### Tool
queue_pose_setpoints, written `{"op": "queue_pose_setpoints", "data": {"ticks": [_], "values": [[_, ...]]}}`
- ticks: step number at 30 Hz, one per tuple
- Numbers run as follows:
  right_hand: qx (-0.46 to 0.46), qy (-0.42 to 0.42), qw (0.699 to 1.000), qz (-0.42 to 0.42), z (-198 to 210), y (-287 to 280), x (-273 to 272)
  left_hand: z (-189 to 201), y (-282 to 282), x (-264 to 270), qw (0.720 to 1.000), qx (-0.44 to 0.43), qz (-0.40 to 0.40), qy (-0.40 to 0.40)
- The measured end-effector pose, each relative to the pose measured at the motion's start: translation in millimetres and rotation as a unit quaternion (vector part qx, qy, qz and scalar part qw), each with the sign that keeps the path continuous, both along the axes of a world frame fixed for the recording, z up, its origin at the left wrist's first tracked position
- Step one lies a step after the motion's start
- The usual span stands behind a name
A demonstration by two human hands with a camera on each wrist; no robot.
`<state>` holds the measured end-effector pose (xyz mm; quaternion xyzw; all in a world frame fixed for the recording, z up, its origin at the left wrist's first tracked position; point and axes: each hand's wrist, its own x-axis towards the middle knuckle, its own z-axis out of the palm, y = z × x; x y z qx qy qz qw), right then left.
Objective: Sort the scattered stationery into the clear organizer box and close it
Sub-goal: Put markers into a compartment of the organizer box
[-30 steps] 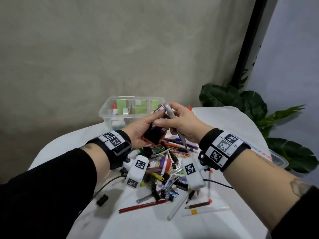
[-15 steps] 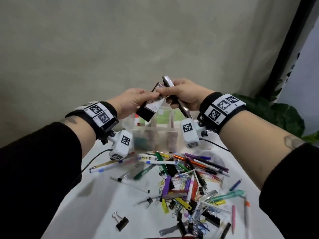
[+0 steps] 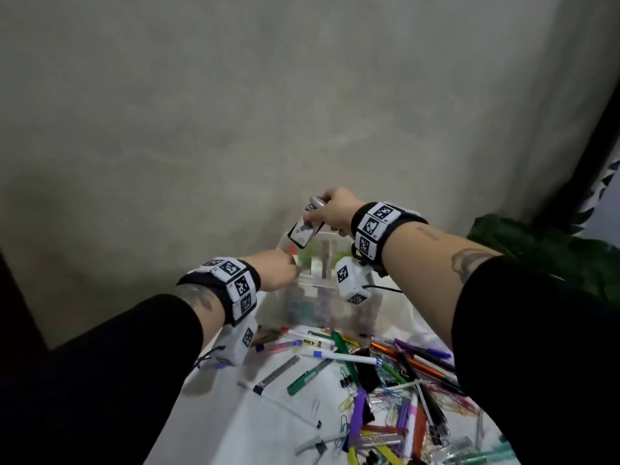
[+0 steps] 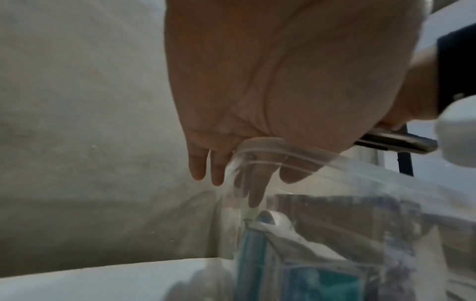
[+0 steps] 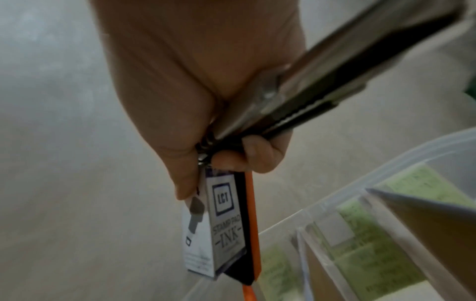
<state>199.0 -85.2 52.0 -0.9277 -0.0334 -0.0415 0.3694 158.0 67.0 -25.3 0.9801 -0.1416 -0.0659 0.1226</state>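
Observation:
The clear organizer box [image 3: 335, 310] stands open at the far side of the table, with green sticky notes [image 5: 360, 254] in its compartments. My right hand [image 3: 335, 211] hovers above the box's far left part. It pinches stamp pad ink boxes [image 3: 303, 234] [image 5: 226, 224] and also holds a silver-and-black metal tool [image 3: 315, 202] [image 5: 335, 81]. My left hand [image 3: 280, 270] [image 4: 219, 175] rests on the box's left corner rim [image 4: 260, 142], fingers hanging straight down on either side of it and holding nothing.
Several pens, markers, binder clips and paper clips [image 3: 385, 380] lie scattered on the white table [image 3: 255, 414] in front of the box. A green plant [image 3: 536, 256] stands at the right. A grey wall is close behind the box.
Both hands moved forward over the box. My left hand let go of the stamp pad boxes and dropped to the box's left corner. My right hand kept them and the tool.

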Motion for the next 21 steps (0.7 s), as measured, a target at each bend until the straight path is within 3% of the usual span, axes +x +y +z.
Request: {"op": "queue_pose_setpoints", "data": {"ticks": [3, 7, 14, 21], "values": [[-0.119, 0.005, 0.993, 0.004, -2.8, 14.1, 8.3, -2.3, 0.5, -0.3, 0.999, 0.01, -0.033, -0.032], [-0.212, -0.019, 0.977, -0.011, -9.7, 28.5, 21.2, -4.0, 3.8, 2.8, 0.998, 0.024, -0.038, -0.048], [-0.286, -0.029, 0.957, -0.027, -8.3, 39.5, 32.7, -2.4, -0.7, -1.5, 0.998, 0.04, -0.025, -0.052], [-0.293, -0.021, 0.955, -0.026, -8.3, 42.1, 33.7, -5.3, 0.6, 0.3, 0.998, 0.03, -0.025, -0.048]]}}
